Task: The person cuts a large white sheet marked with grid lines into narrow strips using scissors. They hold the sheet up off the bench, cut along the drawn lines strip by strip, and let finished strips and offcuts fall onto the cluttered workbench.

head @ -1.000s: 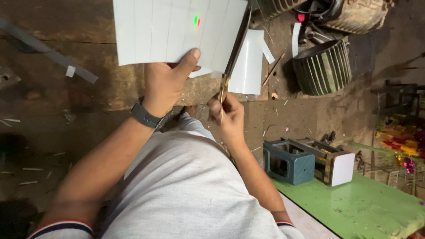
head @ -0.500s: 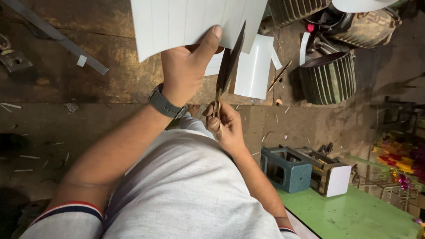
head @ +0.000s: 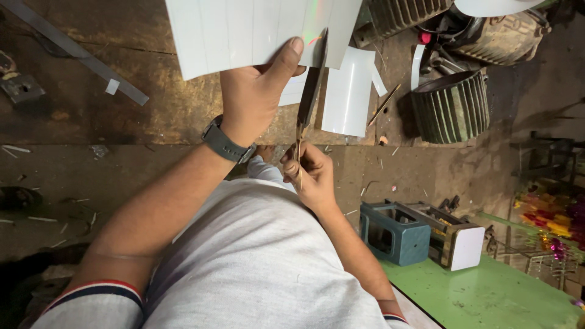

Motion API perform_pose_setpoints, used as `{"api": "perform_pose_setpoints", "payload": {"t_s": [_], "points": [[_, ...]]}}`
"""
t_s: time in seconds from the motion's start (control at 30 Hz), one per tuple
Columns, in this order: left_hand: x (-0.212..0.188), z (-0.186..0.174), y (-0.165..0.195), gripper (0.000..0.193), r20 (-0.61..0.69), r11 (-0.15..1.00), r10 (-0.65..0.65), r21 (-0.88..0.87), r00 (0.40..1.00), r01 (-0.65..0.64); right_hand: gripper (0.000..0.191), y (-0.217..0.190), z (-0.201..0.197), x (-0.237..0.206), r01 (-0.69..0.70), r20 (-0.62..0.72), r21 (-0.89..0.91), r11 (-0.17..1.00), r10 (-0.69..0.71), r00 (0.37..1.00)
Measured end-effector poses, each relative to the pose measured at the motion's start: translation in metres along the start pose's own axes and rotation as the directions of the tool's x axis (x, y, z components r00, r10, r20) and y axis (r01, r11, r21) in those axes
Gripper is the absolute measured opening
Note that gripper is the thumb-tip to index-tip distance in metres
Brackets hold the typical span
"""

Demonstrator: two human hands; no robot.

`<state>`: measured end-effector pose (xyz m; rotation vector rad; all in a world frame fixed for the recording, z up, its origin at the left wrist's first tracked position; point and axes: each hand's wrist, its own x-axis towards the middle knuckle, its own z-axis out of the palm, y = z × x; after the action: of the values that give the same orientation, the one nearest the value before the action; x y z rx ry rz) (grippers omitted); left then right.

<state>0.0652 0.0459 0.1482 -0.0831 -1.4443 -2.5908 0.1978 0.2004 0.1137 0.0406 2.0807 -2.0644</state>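
While the left hand (head: 256,100) pinches the large white ruled sheet (head: 256,30) by its lower edge, the right hand (head: 312,176) grips long dark metal scissors (head: 308,100), blades at that edge.

Cutting cleanly probably calls for keeping the sheet taut, thumb clear of the blades, and following one ruled line. Against the frame a second ago, the sheet sits higher and nearer the view, with the blades reaching further along it; cut white strips (head: 348,91) lie on the floor beyond.

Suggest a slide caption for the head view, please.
Left hand holds a lined white sheet; right hand works scissors.
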Motion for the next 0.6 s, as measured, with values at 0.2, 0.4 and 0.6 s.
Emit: {"api": "perform_pose_setpoints", "payload": {"t_s": [0.2, 0.4, 0.6], "points": [[-0.014, 0.004, -0.001, 0.034, 0.012, 0.995, -0.034, 0.096, 0.999, 0.032, 0.052, -0.007, -0.004, 0.008, 0.027, -0.078, 0.032, 0.999, -0.024, 0.997], [-0.018, 0.007, -0.003, 0.032, 0.013, 0.996, -0.081, 0.033, 0.997, 0.080, 0.044, -0.003, -0.004, 0.005, -0.042, -0.107, 0.066, 0.997, 0.049, 0.993], [-0.021, 0.007, -0.002, 0.032, 0.034, 0.992, -0.127, 0.009, 0.991, 0.127, 0.043, -0.007, -0.002, 0.008, 0.011, -0.113, 0.112, 0.994, 0.002, 0.994]]}}
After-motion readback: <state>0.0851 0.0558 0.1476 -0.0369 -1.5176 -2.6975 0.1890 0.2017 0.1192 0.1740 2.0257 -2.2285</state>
